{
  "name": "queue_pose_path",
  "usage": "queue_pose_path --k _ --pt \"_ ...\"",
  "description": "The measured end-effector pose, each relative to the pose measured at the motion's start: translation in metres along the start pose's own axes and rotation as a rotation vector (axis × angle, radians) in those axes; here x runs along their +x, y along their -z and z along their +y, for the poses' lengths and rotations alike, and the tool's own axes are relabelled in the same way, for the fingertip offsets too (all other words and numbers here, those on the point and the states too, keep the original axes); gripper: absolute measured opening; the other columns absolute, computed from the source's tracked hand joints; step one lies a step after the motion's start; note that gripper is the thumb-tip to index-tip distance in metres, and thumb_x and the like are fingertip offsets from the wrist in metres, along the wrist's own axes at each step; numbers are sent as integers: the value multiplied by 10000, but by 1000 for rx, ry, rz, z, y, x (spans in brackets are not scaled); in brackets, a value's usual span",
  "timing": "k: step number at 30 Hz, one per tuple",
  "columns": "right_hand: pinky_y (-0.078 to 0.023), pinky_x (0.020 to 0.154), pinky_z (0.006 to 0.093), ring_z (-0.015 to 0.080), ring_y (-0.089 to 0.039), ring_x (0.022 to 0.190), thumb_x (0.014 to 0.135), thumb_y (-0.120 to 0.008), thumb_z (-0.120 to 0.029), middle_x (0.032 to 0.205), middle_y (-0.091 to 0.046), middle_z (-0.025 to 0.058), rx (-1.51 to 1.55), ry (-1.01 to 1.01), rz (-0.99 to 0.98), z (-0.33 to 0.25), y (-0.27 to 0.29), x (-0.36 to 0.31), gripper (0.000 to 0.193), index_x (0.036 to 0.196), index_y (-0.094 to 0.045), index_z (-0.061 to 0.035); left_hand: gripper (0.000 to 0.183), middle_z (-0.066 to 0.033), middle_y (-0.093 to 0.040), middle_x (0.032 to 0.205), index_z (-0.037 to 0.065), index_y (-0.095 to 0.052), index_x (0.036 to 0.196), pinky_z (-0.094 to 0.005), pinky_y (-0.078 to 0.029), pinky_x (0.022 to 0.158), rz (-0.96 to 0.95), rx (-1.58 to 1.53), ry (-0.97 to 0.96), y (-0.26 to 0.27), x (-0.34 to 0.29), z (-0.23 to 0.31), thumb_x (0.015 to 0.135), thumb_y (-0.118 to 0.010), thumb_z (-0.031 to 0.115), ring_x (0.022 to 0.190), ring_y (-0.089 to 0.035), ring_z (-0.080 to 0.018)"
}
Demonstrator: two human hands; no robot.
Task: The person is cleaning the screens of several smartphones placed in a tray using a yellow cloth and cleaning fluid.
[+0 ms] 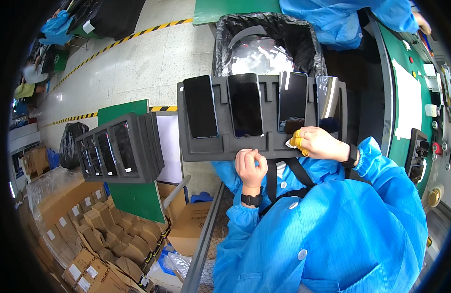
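Note:
A black foam tray (pixel 208 147) lies before me with slots holding several smartphones. From left to right I see a black-screened phone (pixel 201 106), another dark phone (pixel 245 105), a third phone (pixel 292 100) and one with a bright reflection on its glass (pixel 328 97). My left hand (pixel 251 168) is closed, fingers curled, at the tray's near edge; what it grips, if anything, is hidden. My right hand (pixel 323 143) wears yellow finger cots and is closed at the tray's near right edge, just below the third phone. A small pale piece (pixel 290 143) shows at its fingertips.
Beyond the tray stands a bin lined with a black bag (pixel 313 51), holding white scraps. A stack of dark trays with phones (pixel 132 149) sits left on a green board (pixel 137 195). Cardboard boxes (pixel 189 227) fill the lower left. Another person's blue sleeve (pixel 328 19) is at the top right.

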State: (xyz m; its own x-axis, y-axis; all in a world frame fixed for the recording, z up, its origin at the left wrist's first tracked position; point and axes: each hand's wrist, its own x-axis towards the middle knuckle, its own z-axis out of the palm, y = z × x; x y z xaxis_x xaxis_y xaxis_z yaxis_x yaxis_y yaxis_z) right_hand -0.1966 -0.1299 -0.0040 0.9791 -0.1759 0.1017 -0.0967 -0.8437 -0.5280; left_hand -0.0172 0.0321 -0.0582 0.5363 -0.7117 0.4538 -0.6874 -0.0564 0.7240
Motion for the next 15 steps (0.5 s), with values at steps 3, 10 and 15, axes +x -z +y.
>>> queue_pose_path --k 3,10,15 --pt "-526 737 393 317 -617 831 675 -698 -44 884 -612 136 27 -23 70 7 12 21 206 869 -642 -5 124 -115 -550 721 18 -597 789 -417 -512 681 48 115 -44 5 1 -9 696 -584 -62 678 -584 -309" --pt "-520 754 383 313 -617 854 715 -689 -69 927 -616 123 53 -112 95 7 22 88 295 1004 -657 -27 73 -99 -553 689 50 -594 751 -400 -454 581 25 239 -91 -1 4 -14 713 -573 -8 612 -548 -304" --pt "-523 753 377 289 -616 823 768 -630 -87 854 -599 109 109 66 19 -12 -22 100 190 936 -652 -1 72 -67 -488 626 85 -582 694 -388 -417 518 -3 340 -96 -4 12 -11 723 -571 20 562 -520 -283"
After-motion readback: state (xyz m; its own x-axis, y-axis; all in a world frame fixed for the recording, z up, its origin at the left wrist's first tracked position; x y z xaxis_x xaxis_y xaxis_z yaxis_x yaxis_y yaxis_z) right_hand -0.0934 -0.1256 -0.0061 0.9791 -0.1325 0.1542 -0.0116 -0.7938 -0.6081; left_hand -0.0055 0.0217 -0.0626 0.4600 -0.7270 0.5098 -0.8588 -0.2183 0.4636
